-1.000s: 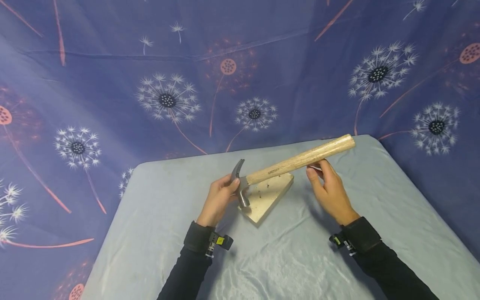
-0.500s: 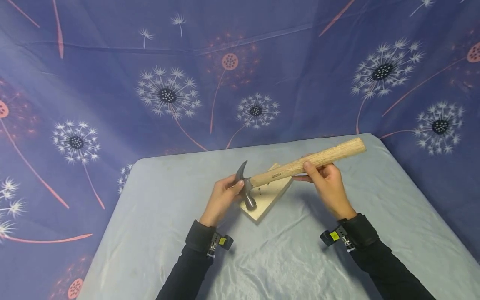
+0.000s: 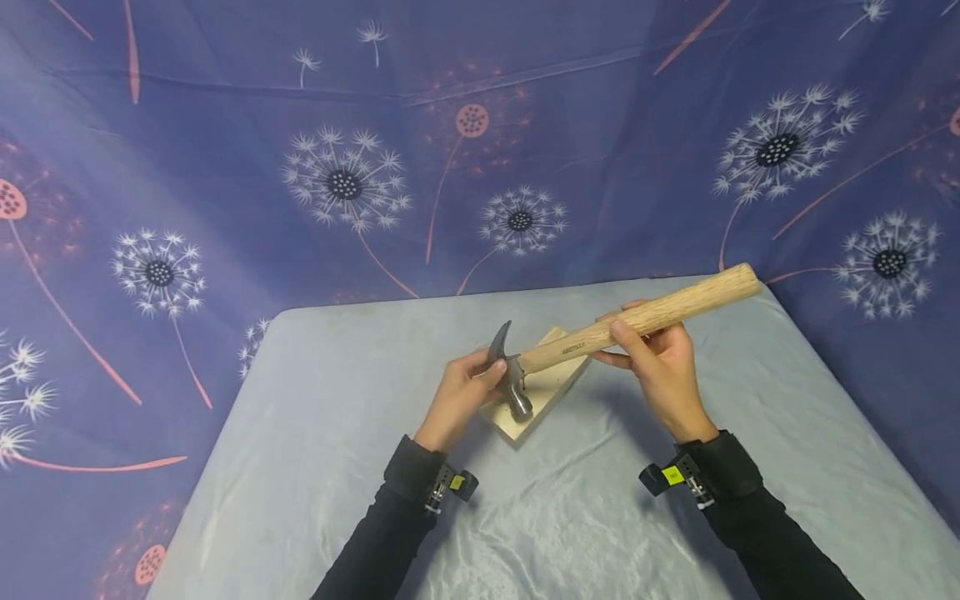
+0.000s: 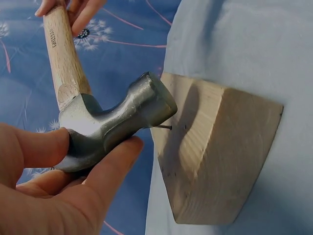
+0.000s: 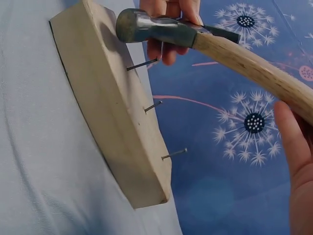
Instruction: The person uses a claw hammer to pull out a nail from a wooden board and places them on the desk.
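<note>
A claw hammer (image 3: 645, 320) with a pale wooden handle and a dark metal head is held in the air by both hands. My left hand (image 3: 459, 398) pinches its head between thumb and fingers. Farther along, my right hand (image 3: 663, 379) holds the handle, thumb on the near side and fingers behind. The handle slants up to the right, and the claw points away. Below lies a thick wooden block (image 5: 105, 98), partly hidden by the hammer in the head view. Three nails, including a middle nail (image 5: 153, 106), stand partway out of its top.
A pale blue cloth (image 3: 322, 467) covers the table under the block. Behind and at the sides hangs a purple-blue curtain (image 3: 420, 50) with a dandelion print, close to the table's back edge. Small dark holes (image 4: 173, 174) mark the block's top.
My right hand has gone from just under the handle to gripping it, with the thumb now on its near side. The hammer and my left hand have shifted slightly right.
</note>
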A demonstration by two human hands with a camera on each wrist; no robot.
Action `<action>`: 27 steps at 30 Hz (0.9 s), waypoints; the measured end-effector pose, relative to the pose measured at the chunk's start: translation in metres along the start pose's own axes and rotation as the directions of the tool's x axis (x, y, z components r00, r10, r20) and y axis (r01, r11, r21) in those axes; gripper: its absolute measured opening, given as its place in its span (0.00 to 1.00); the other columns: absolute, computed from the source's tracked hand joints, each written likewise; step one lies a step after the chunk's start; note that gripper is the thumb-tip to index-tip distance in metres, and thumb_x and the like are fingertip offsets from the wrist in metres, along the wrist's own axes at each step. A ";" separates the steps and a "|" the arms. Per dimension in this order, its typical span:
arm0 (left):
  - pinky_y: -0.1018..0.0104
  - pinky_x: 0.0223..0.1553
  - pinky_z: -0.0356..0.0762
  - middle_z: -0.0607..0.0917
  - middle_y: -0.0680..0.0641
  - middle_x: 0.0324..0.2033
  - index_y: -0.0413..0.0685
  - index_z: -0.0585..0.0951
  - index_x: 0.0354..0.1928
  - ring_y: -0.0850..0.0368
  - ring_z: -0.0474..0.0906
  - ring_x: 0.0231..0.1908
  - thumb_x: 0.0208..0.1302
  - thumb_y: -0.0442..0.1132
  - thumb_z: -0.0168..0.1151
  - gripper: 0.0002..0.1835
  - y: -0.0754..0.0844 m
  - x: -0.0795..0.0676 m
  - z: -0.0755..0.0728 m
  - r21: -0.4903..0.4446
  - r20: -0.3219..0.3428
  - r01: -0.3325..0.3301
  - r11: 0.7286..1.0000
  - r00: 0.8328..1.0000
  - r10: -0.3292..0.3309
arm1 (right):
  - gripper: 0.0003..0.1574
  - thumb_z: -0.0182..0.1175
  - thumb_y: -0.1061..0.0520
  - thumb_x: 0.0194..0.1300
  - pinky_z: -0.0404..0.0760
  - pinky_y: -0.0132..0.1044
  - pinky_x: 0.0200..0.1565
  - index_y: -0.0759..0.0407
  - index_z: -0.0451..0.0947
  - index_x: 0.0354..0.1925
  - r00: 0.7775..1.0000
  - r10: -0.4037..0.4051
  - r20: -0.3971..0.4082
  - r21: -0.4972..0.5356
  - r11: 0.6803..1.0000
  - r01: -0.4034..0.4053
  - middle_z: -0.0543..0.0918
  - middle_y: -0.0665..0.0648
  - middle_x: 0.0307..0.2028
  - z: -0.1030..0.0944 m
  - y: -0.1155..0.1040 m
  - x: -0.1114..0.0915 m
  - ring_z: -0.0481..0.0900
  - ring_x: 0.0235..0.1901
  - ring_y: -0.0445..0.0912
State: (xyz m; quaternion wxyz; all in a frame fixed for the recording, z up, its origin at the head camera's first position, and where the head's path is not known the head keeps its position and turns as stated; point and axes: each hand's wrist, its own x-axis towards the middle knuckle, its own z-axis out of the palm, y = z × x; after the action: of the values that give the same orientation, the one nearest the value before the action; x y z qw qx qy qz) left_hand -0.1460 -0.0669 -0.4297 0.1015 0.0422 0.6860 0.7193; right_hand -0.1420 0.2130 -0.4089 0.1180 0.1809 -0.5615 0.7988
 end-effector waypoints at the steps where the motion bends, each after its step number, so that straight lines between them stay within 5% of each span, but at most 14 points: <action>1: 0.55 0.54 0.84 0.84 0.34 0.57 0.31 0.82 0.62 0.40 0.86 0.54 0.79 0.31 0.59 0.16 0.000 0.000 0.001 -0.001 0.001 0.004 1.000 1.000 -0.004 | 0.20 0.57 0.69 0.79 0.85 0.56 0.48 0.77 0.66 0.62 1.000 -0.008 -0.013 -0.008 1.000 0.008 0.82 0.70 0.52 0.001 -0.001 0.000 0.86 0.53 0.59; 14: 0.54 0.58 0.82 0.85 0.35 0.57 0.31 0.79 0.67 0.42 0.85 0.56 0.81 0.34 0.58 0.19 0.003 0.004 0.003 0.045 0.118 0.050 0.998 0.991 -0.055 | 0.13 0.61 0.68 0.77 0.87 0.53 0.42 0.72 0.72 0.55 0.981 0.000 -0.194 0.004 1.000 0.001 0.83 0.67 0.47 0.010 -0.009 -0.007 0.88 0.49 0.56; 20: 0.46 0.59 0.81 0.84 0.34 0.59 0.32 0.76 0.70 0.39 0.84 0.57 0.83 0.42 0.57 0.24 0.000 0.005 0.002 0.132 0.147 -0.030 0.991 0.989 0.010 | 0.12 0.62 0.69 0.76 0.86 0.55 0.42 0.72 0.72 0.53 0.965 0.023 -0.260 0.031 0.999 -0.015 0.81 0.66 0.46 0.012 -0.017 -0.011 0.86 0.50 0.55; 23: 0.43 0.65 0.75 0.81 0.37 0.65 0.38 0.76 0.72 0.40 0.79 0.64 0.84 0.55 0.52 0.30 -0.002 0.001 0.000 0.287 0.074 -0.079 0.955 0.995 0.060 | 0.12 0.63 0.69 0.75 0.85 0.56 0.41 0.72 0.72 0.52 0.959 0.005 -0.282 0.021 1.000 0.001 0.80 0.67 0.45 0.012 -0.021 -0.010 0.85 0.49 0.56; 27: 0.42 0.71 0.66 0.75 0.40 0.71 0.41 0.75 0.74 0.41 0.69 0.72 0.80 0.70 0.44 0.42 -0.007 -0.005 -0.005 0.521 0.014 -0.058 0.852 0.998 0.059 | 0.12 0.64 0.70 0.74 0.85 0.55 0.39 0.72 0.73 0.52 0.952 -0.031 -0.306 0.000 0.999 0.033 0.79 0.68 0.44 0.010 -0.028 -0.006 0.85 0.47 0.55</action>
State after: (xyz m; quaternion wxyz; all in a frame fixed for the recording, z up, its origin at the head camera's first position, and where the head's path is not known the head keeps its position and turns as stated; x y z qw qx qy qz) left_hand -0.1418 -0.0725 -0.4366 0.0634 0.0881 0.8536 0.5095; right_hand -0.1239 0.2130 -0.3841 0.2159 0.0644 -0.5314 0.8166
